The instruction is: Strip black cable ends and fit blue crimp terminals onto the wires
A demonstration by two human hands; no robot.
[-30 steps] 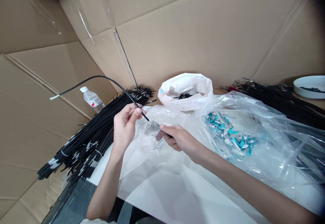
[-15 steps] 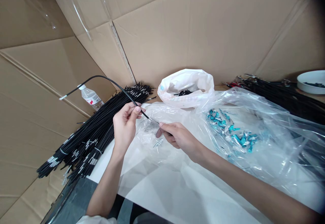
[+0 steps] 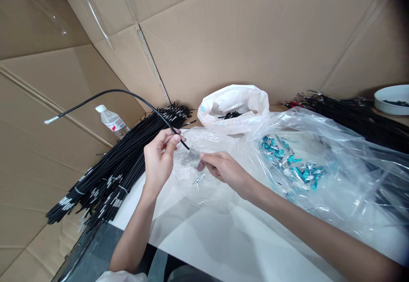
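Pinching a thin, flexible black cable near its lower end, the left hand sits at the centre of the frame, thumb and fingers closed on it. The cable arcs up and over to the left, its pale far tip hanging free at mid-left. Just beside it, the right hand has thumb and forefinger pressed together on a slender silvery piece, too small to make out fully; whether it touches the cable end, I cannot tell.

Below the fingers, small bent silvery pins lie on clear crinkled plastic over the white-covered desk. Bundled black cables fill the left; teal-and-silver pieces lie at centre right.

The step in hand looks like fine work at the cable's lower end. The next move seems to call for a steady left pinch and small, careful alignment by the right fingertips.
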